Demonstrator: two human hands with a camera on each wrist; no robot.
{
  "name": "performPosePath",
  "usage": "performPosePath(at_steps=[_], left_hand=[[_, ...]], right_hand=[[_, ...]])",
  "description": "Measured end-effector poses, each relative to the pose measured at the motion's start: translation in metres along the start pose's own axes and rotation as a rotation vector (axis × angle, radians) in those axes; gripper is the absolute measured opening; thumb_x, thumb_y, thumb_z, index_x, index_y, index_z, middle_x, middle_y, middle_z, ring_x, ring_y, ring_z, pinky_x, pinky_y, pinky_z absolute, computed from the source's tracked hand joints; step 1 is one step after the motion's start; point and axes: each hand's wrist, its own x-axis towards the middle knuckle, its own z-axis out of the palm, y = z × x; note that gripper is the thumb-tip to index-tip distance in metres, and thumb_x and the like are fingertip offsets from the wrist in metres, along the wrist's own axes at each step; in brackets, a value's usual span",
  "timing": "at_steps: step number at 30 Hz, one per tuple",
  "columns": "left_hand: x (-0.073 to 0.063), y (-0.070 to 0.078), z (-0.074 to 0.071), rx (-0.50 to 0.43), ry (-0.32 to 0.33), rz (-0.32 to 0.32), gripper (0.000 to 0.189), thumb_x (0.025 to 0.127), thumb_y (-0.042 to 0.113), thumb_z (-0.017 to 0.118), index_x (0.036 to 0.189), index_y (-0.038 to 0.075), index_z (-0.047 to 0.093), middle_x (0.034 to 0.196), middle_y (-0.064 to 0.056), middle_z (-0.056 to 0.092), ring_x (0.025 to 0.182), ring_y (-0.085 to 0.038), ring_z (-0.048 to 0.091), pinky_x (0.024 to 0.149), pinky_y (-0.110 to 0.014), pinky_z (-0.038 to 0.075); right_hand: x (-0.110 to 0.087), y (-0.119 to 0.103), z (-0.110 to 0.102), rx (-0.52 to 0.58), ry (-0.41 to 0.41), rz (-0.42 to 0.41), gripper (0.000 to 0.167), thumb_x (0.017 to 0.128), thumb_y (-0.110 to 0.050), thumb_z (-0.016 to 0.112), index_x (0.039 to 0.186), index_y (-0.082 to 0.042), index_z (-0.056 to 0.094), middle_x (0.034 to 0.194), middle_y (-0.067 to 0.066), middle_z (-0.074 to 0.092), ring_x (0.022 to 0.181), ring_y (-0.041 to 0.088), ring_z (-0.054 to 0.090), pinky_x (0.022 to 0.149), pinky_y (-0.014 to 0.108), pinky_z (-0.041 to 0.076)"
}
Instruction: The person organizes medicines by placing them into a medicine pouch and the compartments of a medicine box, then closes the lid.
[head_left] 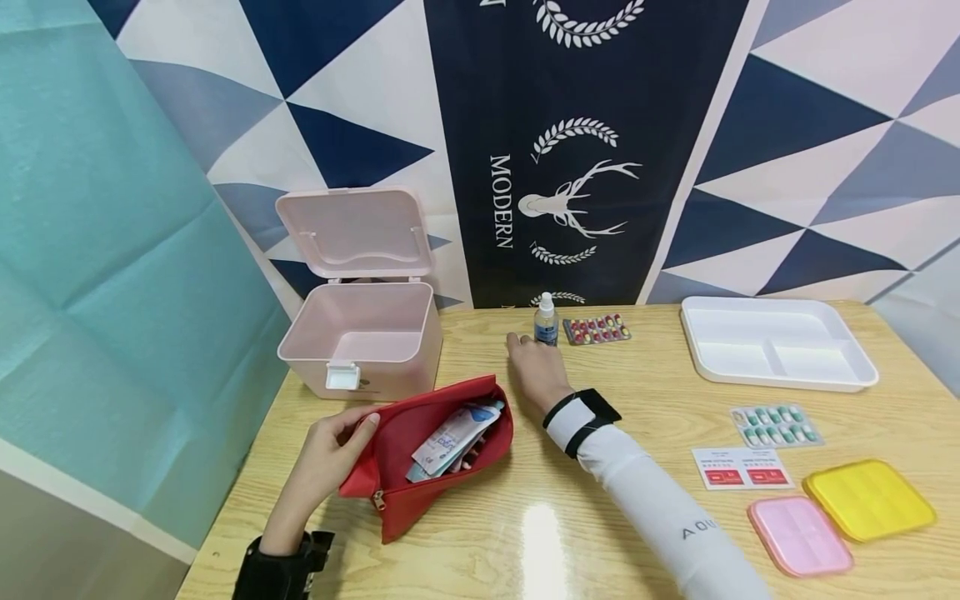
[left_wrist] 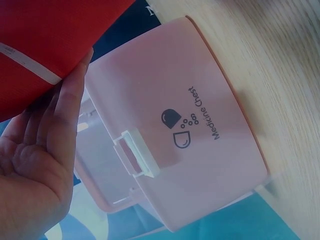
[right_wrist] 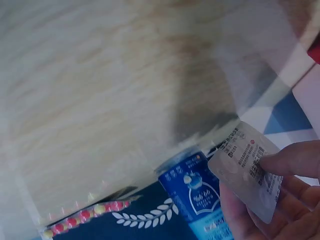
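Nearest, red pouch (head_left: 399,450) — rim clamped in left hand (head_left: 326,454), thumb against fingers; papers (head_left: 453,440) beyond the fingertips. Next, foil card (right_wrist: 245,167), probably a blister pack — pinched in right hand (head_left: 542,373). Bottle (head_left: 546,328): just beside those fingers.

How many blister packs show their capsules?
2: the red-yellow pack by the bottle, the green-white pack near the tray. A foil pack in the right hand shows only its printed side; the pouch may hide more.
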Motion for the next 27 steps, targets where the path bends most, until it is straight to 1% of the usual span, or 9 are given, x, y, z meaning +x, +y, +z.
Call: performPosePath(at_steps=[4, 6, 11, 15, 20, 24, 27], left_hand=[[0.000, 0.000, 0.000, 0.001, -0.002, -0.001, 0.025, 0.090, 0.018, 0.058, 0.109, 0.005, 0.065, 0.095, -0.011, 0.068, 0.073, -0.011, 0.059, 0.065, -0.018, 0.050], [-0.001, 0.000, 0.000, 0.003, 0.001, 0.000, 0.025, 0.089, 0.018, 0.058, 0.109, 0.004, 0.065, 0.095, -0.011, 0.068, 0.073, -0.011, 0.060, 0.065, -0.018, 0.050], [-0.001, 0.000, 0.001, 0.006, 0.003, 0.002, 0.025, 0.089, 0.018, 0.059, 0.109, 0.004, 0.065, 0.094, -0.011, 0.068, 0.073, -0.012, 0.060, 0.065, -0.017, 0.050], [-0.001, 0.000, 0.001, 0.002, 0.002, -0.002, 0.025, 0.089, 0.018, 0.058, 0.110, 0.004, 0.065, 0.095, -0.011, 0.068, 0.073, -0.012, 0.060, 0.065, -0.017, 0.050], [-0.001, 0.000, 0.000, 0.005, 0.000, 0.003, 0.026, 0.090, 0.018, 0.058, 0.110, 0.004, 0.065, 0.096, -0.012, 0.068, 0.074, -0.012, 0.060, 0.065, -0.017, 0.050], [-0.001, 0.000, 0.000, 0.007, 0.000, 0.012, 0.026, 0.090, 0.019, 0.058, 0.110, 0.004, 0.065, 0.096, -0.011, 0.068, 0.074, -0.012, 0.060, 0.065, -0.017, 0.050], [-0.001, 0.001, -0.001, 0.003, -0.002, 0.013, 0.026, 0.090, 0.019, 0.057, 0.110, 0.004, 0.065, 0.096, -0.011, 0.068, 0.073, -0.011, 0.060, 0.065, -0.017, 0.050]], right_hand=[[-0.007, 0.003, -0.009, 0.026, 0.004, 0.012, 0.017, 0.079, 0.003, 0.058, 0.094, -0.004, 0.054, 0.083, 0.013, 0.065, 0.067, 0.028, 0.064, 0.049, 0.042, 0.049], [-0.012, 0.005, -0.015, 0.028, 0.020, 0.008, 0.016, 0.078, 0.003, 0.058, 0.092, -0.003, 0.053, 0.084, 0.013, 0.065, 0.065, 0.028, 0.064, 0.048, 0.041, 0.049], [-0.022, 0.008, -0.028, 0.042, 0.104, -0.003, 0.018, 0.073, 0.004, 0.060, 0.088, -0.003, 0.054, 0.087, 0.016, 0.067, 0.063, 0.028, 0.064, 0.047, 0.039, 0.048], [-0.032, 0.007, -0.043, 0.050, 0.177, -0.014, 0.016, 0.073, 0.003, 0.059, 0.087, -0.003, 0.054, 0.087, 0.015, 0.067, 0.060, 0.027, 0.063, 0.046, 0.038, 0.047], [-0.048, 0.003, -0.067, 0.026, 0.268, -0.073, 0.015, 0.073, 0.003, 0.058, 0.085, -0.004, 0.053, 0.080, 0.011, 0.066, 0.055, 0.024, 0.059, 0.046, 0.036, 0.044], [-0.061, -0.002, -0.083, 0.032, 0.310, -0.117, 0.014, 0.073, 0.004, 0.056, 0.084, -0.005, 0.054, 0.073, 0.007, 0.064, 0.054, 0.021, 0.057, 0.045, 0.031, 0.040], [-0.071, -0.008, -0.093, 0.047, 0.335, -0.148, 0.015, 0.074, 0.005, 0.055, 0.084, -0.005, 0.055, 0.070, 0.005, 0.062, 0.055, 0.020, 0.057, 0.046, 0.029, 0.039]])
